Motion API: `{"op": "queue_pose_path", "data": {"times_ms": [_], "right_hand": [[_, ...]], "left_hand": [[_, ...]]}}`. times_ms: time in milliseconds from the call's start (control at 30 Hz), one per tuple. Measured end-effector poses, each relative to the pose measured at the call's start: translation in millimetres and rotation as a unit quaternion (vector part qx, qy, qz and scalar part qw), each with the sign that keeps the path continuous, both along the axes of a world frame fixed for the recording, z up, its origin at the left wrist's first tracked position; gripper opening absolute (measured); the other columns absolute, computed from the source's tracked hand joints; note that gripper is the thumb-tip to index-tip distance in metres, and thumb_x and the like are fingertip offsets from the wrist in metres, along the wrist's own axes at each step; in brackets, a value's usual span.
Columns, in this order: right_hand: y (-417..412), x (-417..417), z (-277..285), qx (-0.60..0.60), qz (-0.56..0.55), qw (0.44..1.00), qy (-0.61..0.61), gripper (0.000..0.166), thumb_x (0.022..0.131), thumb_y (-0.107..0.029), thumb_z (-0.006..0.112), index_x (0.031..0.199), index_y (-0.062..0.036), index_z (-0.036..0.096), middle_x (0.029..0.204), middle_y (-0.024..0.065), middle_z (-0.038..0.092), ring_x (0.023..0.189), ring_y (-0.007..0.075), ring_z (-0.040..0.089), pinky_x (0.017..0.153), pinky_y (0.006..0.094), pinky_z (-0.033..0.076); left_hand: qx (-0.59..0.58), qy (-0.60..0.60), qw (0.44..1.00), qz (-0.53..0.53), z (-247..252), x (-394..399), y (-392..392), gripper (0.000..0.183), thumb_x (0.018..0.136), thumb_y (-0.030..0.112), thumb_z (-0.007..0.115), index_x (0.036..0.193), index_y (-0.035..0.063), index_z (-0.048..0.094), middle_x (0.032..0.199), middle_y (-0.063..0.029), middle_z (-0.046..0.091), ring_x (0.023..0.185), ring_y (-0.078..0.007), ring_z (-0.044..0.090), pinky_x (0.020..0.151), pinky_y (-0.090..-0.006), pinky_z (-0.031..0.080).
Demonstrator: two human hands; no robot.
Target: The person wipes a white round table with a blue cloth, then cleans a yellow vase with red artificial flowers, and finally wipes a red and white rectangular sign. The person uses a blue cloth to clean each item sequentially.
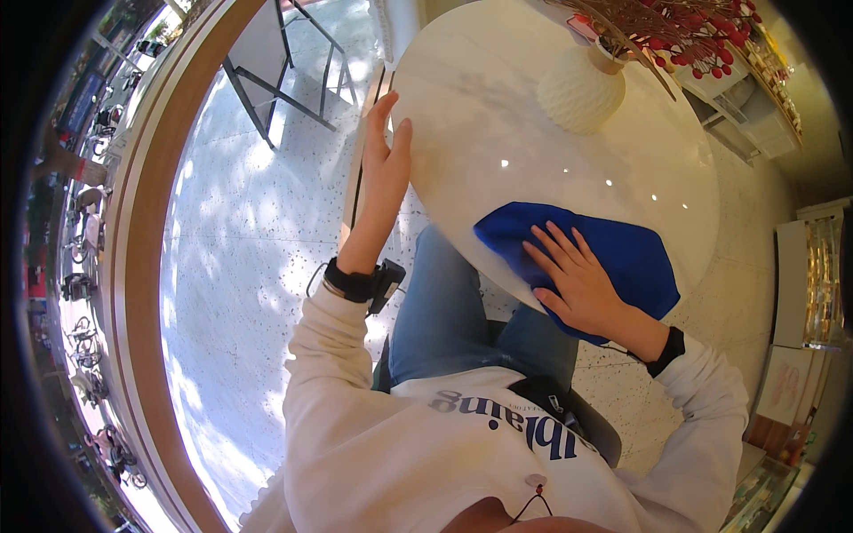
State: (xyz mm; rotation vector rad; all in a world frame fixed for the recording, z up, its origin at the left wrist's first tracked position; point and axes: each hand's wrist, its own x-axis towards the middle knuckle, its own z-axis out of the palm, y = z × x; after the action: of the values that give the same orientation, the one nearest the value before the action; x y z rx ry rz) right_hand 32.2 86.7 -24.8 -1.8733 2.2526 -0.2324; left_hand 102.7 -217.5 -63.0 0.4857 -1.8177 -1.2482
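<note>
A blue cloth (623,256) lies on the near part of a round, glossy white tabletop (466,133), its lower edge reaching the table's rim. My right hand (573,283) rests flat on the cloth with fingers spread, pressing on it rather than gripping it. At the table's left rim is my left hand (388,160), raised with thumb and fingers apart and nothing between them. Whether its fingers touch the rim I cannot tell. Both wrists wear black bands, and a small black device (386,283) sits on the left one.
A cream textured vase (582,90) with dry branches and red berries (700,40) stands at the table's far side. Beyond the left rim, a dark-framed board stand (273,73) is on the speckled floor (266,200). A wooden window ledge (143,266) curves along the left. Shelving (746,106) stands at the right.
</note>
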Motion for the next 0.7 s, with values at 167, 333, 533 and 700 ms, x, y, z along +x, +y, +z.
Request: {"op": "queue_pose_path", "data": {"times_ms": [167, 333, 533, 700], "right_hand": [[-86, -1, -9, -0.022, 0.13, 0.991, -0.007, 0.052, 0.093, -0.031, 0.048, 0.141, -0.0114, 0.038, 0.149, 0.0094, 0.03, 0.14, 0.0264, 0.023, 0.114, 0.0473, 0.017], [-154, -26, -10, -0.037, 0.166, 0.985, -0.007, 0.048, 0.097, -0.031, 0.044, 0.142, -0.0164, 0.037, 0.15, 0.006, 0.029, 0.141, 0.0246, 0.021, 0.115, 0.0463, 0.015], [-220, -55, -27, -0.106, 0.132, 0.985, 0.034, 0.046, 0.096, -0.03, 0.042, 0.14, -0.0147, 0.04, 0.149, 0.007, 0.032, 0.14, 0.0256, 0.022, 0.115, 0.0453, 0.016], [-279, -78, -43, -0.153, 0.068, 0.984, 0.06, 0.046, 0.098, -0.034, 0.037, 0.14, -0.0154, 0.04, 0.148, 0.0075, 0.034, 0.14, 0.0246, 0.024, 0.115, 0.0441, 0.015]], "left_hand": [[0.132, 0.01, 0.99, 0.058, -25, 28, 6, 0.04, 0.098, 0.017, 0.037, 0.135, 0.0026, 0.042, 0.14, -0.0142, 0.042, 0.132, -0.025, 0.036, 0.108, -0.0342, 0.026], [0.329, 0.148, 0.932, 0.033, -66, 14, -11, 0.051, 0.099, 0.037, 0.033, 0.138, 0.0049, 0.039, 0.142, -0.0125, 0.041, 0.136, -0.0241, 0.032, 0.112, -0.0383, 0.019], [0.38, 0.099, 0.917, 0.066, -78, 14, -24, 0.055, 0.098, 0.043, 0.034, 0.137, 0.0052, 0.039, 0.137, -0.0132, 0.046, 0.133, -0.0252, 0.036, 0.111, -0.0402, 0.024], [0.321, 0.055, 0.945, -0.006, -72, 1, -1, 0.064, 0.097, 0.052, 0.026, 0.14, 0.0058, 0.037, 0.145, -0.0138, 0.037, 0.136, -0.0278, 0.031, 0.113, -0.0402, 0.02]]}}
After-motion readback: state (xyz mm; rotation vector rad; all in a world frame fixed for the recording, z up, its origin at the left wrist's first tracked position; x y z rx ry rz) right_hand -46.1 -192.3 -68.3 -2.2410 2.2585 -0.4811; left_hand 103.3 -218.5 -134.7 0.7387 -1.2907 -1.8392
